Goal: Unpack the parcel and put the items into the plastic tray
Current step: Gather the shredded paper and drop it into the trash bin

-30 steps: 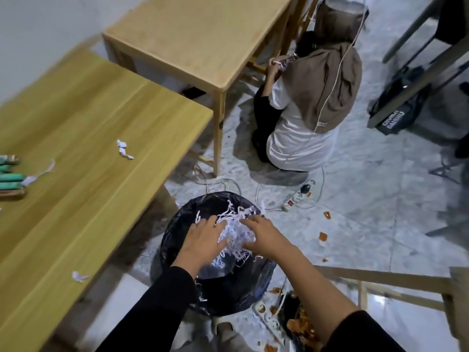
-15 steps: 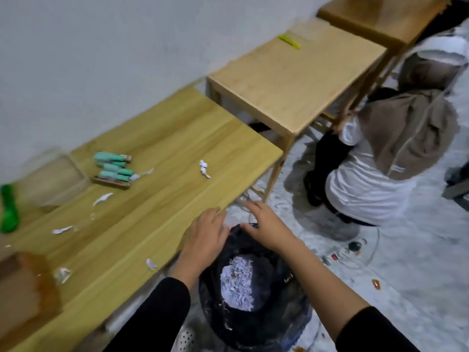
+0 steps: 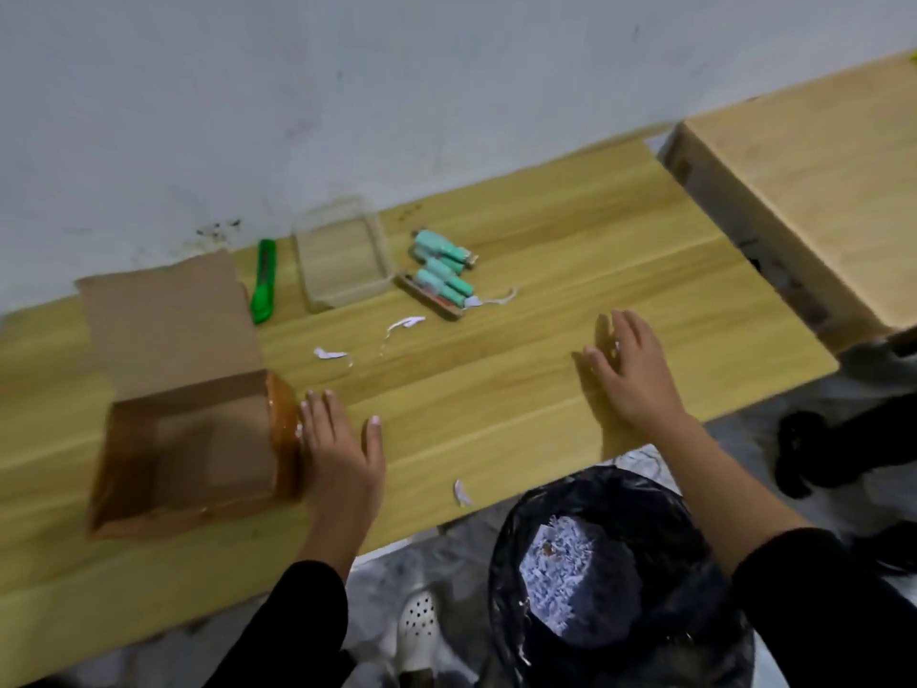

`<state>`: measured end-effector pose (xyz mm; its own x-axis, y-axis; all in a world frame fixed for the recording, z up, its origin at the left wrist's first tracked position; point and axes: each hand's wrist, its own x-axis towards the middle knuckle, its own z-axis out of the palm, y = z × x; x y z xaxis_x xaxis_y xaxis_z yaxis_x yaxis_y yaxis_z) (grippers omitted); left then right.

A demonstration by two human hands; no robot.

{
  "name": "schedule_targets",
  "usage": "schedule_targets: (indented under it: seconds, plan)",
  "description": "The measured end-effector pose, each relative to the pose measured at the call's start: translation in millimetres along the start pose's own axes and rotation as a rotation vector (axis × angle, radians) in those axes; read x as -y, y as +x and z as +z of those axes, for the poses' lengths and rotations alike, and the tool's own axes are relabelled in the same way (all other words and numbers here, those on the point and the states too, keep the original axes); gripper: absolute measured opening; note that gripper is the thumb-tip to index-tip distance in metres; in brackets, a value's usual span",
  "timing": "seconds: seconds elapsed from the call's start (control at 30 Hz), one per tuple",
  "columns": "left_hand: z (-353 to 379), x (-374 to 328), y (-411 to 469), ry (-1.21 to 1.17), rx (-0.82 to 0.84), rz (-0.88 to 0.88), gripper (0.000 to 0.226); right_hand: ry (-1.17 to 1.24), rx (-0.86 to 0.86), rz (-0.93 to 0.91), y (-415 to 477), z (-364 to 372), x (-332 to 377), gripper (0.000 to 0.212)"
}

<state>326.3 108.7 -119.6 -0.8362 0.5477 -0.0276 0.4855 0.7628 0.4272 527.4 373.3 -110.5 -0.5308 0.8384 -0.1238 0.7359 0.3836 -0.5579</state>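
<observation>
An open cardboard parcel box (image 3: 193,439) with its flap up lies on the wooden table (image 3: 521,389) at the left; its inside looks empty. My left hand (image 3: 342,439) rests flat on the table, fingers spread, touching the box's right side. My right hand (image 3: 630,369) hovers open over the table further right, holding nothing. A clear plastic tray (image 3: 342,255) stands empty near the wall. Right beside it lie several teal tube-shaped items (image 3: 441,270) on the table, with a thin brown piece under them.
A green utility knife (image 3: 263,280) lies between box and tray. Scraps of white paper (image 3: 404,324) dot the table. Below the table edge stands a bin with a black bag (image 3: 615,578) holding shredded paper. A second table (image 3: 818,191) adjoins at right.
Both hands rose from the bin, where they dropped shredded paper, to the table. The view swung left, bringing box, tray and knife into sight.
</observation>
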Motion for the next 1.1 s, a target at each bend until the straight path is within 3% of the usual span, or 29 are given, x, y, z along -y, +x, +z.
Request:
schedule_targets:
  seconds: [0.1, 0.37, 0.47, 0.63, 0.83, 1.1]
  plan:
    - [3.3, 1.3, 11.7, -0.062, -0.024, -0.030, 0.074, -0.066, 0.009, -0.082, -15.2, 12.7, 12.4, 0.066]
    - [12.0, 2.4, 35.8, 0.037, -0.021, 0.064, 0.069, -0.179, 0.260, -0.269, -88.7, 64.1, 84.8, 0.113]
    - [13.7, -1.3, 49.5, 0.060, -0.007, 0.072, 0.064, -0.282, 0.226, -0.334, -94.3, 90.4, 97.7, 0.120]
    - [14.3, -9.9, 72.6, 0.095, 0.057, 0.110, 0.060, -0.248, 0.112, -0.262, -68.3, 98.4, 98.4, 0.104]
    - [20.9, -20.9, 90.0, 0.153, 0.138, 0.286, 0.058, -0.228, 0.037, -0.225, -17.2, 88.2, 91.7, 0.085]
    - [23.3, -28.4, 91.7, 0.155, 0.210, 0.449, 0.054, -0.198, 0.034, -0.318, 32.5, 83.6, 95.6, 0.063]
